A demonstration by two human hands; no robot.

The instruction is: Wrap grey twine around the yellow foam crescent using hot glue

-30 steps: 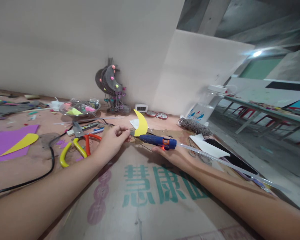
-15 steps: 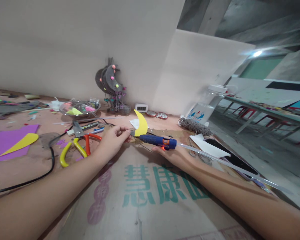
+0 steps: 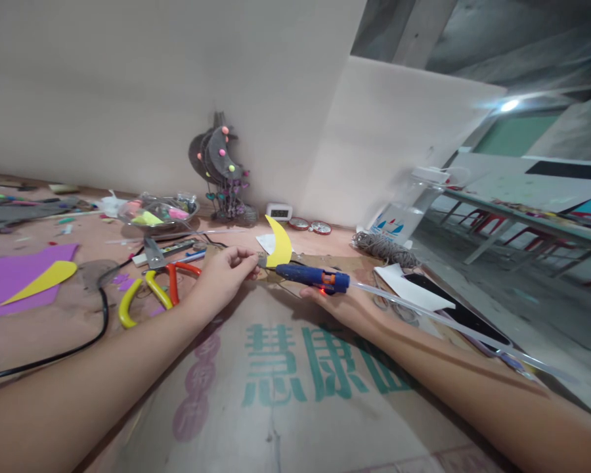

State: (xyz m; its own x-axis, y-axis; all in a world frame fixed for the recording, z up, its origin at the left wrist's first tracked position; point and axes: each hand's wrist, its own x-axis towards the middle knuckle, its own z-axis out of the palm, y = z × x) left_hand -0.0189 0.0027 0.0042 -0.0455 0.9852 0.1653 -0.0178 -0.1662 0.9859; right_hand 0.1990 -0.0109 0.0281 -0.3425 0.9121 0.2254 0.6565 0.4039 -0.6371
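My left hand (image 3: 231, 270) is closed in a pinch at the lower end of a yellow crescent cutout (image 3: 282, 244), where a bit of grey material shows by the fingertips. The crescent stands upright, its curve bulging right. In my right hand (image 3: 342, 305) is a blue hot glue gun (image 3: 305, 274), its nozzle pointing left, close to the crescent's lower end. A red light glows on its underside, and a long clear glue stick (image 3: 423, 312) sticks out of its back. Most of my right fingers are hidden behind the gun.
Yellow-handled pliers (image 3: 131, 303), a black cable (image 3: 104, 315) and purple sheets (image 3: 10, 279) lie left. Behind stand grey moon ornaments (image 3: 219, 157), a plastic bowl (image 3: 157, 217) and a small digital clock (image 3: 279, 211). Grey yarn (image 3: 384, 248) and a clear jug (image 3: 408, 203) are at right.
Hardly anything differs. Both hands, the crescent and the glue gun keep the same positions relative to one another; the whole view has shifted very slightly.
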